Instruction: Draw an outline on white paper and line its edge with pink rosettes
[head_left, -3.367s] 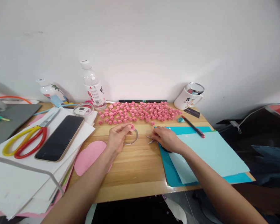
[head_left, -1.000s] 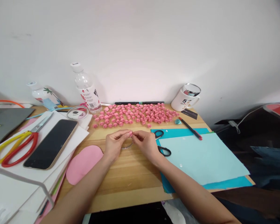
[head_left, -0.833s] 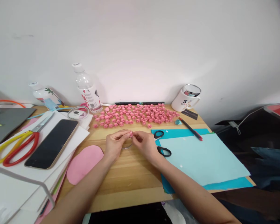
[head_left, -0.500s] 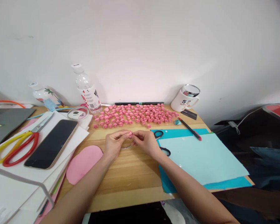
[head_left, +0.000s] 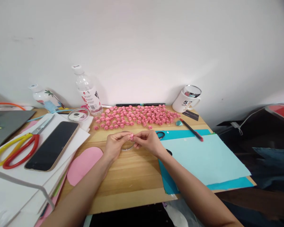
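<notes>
Between the fingertips of both hands is a small pink paper rose [head_left: 131, 136], rolled like those behind it. My left hand [head_left: 115, 145] pinches it from the left, and my right hand [head_left: 148, 142] grips its right side. Just below the fingers a clear round ring or roll [head_left: 127, 148] lies on the wooden table, partly hidden by the hands. Many rolled pink paper roses [head_left: 137, 116] spread across the table beyond. A pink paper piece with a rounded edge [head_left: 86, 165] rests by my left forearm. Black-handled scissors [head_left: 161, 135] are mostly covered by my right hand and wrist.
Light blue paper [head_left: 203, 160] lies at right with a pen [head_left: 191, 129] and a mug [head_left: 186, 99] behind. On the left are a phone [head_left: 52, 146] on white paper, red-and-yellow scissors [head_left: 21, 148] and a water bottle [head_left: 88, 91]. A white wall [head_left: 142, 53] closes the back.
Both hands stay together on the paper rose. My right hand has turned slightly, its wrist now covering more of the black-handled scissors. The view has shifted a little.
</notes>
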A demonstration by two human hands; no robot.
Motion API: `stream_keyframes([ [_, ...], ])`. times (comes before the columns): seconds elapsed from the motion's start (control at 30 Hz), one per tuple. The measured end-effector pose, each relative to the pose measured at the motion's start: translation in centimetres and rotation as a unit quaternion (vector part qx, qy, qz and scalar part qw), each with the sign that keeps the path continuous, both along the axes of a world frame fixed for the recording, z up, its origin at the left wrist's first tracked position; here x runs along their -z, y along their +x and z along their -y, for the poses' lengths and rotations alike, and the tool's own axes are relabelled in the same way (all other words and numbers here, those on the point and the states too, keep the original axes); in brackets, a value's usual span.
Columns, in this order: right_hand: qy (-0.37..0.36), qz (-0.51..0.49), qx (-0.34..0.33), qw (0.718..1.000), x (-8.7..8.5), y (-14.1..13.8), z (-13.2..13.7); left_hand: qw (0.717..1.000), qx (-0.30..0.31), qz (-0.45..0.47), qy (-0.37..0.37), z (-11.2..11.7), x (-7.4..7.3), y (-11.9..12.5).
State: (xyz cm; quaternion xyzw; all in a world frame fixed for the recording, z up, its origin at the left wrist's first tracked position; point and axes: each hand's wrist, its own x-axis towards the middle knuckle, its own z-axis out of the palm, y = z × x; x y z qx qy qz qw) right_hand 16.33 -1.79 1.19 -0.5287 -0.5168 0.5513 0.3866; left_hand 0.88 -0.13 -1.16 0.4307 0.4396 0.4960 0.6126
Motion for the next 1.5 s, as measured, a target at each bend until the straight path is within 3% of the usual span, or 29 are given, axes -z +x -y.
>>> stream_keyframes([
  [0.4, 0.014, -0.002, -0.009, 1.000, 0.2, 0.1, 0.0, 1.000, 0.011, 0.010, -0.016, 0.1, -0.5, 0.0],
  [0.6, 0.056, -0.035, 0.060, 0.996, 0.5, 0.0, 0.0, 0.988, -0.002, 0.140, -0.070, -0.4, -1.1, -0.3],
  [0.73, 0.153, -0.054, 0.033, 0.986, -0.1, 0.0, 0.3, 0.970, -0.023, 0.212, -0.121, -0.9, -1.5, -0.8],
  [0.93, 0.263, 0.097, -0.038, 0.959, 0.0, -0.1, 1.0, 0.957, -0.004, 0.243, -0.157, -0.9, -1.9, -0.9],
  [1.13, 0.425, 0.219, 0.068, 0.875, 1.6, -0.4, 0.4, 0.959, 0.028, 0.235, -0.155, -0.6, -1.7, -0.7],
  [1.3, 0.490, 0.266, 0.084, 0.826, 1.9, -0.5, 0.3, 0.965, 0.052, 0.217, -0.140, -0.4, -1.5, -0.5],
  [1.5, 0.477, 0.279, 0.088, 0.829, 1.9, -0.4, 0.4, 0.968, 0.056, 0.202, -0.140, -0.1, -1.7, -0.4],
])
